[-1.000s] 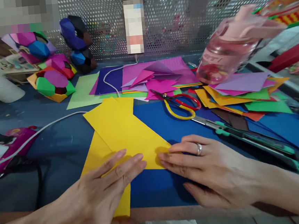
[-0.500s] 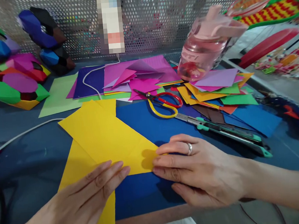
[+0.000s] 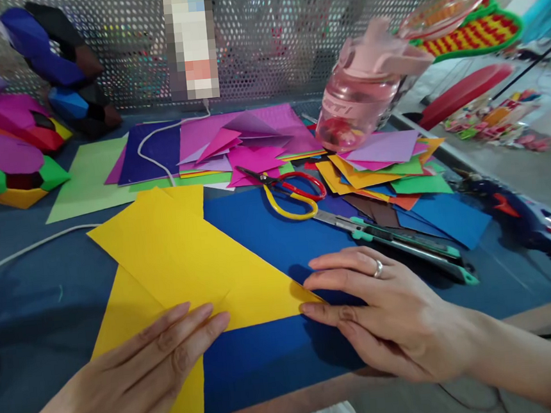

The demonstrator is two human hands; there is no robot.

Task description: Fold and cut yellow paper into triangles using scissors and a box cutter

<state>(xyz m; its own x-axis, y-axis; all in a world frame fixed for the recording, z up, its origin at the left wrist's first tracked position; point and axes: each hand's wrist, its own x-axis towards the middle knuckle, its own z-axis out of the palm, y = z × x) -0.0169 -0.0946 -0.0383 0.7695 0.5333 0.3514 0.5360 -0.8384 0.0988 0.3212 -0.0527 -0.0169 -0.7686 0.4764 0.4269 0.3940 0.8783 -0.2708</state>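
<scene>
A folded sheet of yellow paper (image 3: pixel 184 259) lies over a blue sheet (image 3: pixel 260 362) on the table, with one flap angled across and tapering to a point at the right. My left hand (image 3: pixel 159 364) rests flat on the lower part of the yellow paper, fingers stretched side by side; its thumb is mostly hidden. At the pointed right corner, the fingertips of my right hand (image 3: pixel 386 312), which wears a ring, close around the paper's tip. Just beyond that hand lie scissors (image 3: pixel 298 195) with red and yellow handles and a green-and-black utility knife (image 3: pixel 404 246).
Coloured paper sheets (image 3: pixel 249 131) and a stack of cut pieces (image 3: pixel 387 164) lie behind. A pink bottle (image 3: pixel 359 90) stands near the mesh panel (image 3: pixel 260 34). Folded-paper shapes (image 3: pixel 5 153) sit at left, a glue gun (image 3: pixel 511 205) at right. A white cable (image 3: pixel 42 243) crosses the table.
My right hand has slid slightly right along the flap to its tip, and its fingers have parted somewhat. My left hand stays pressed on the paper. The view has shifted a little.
</scene>
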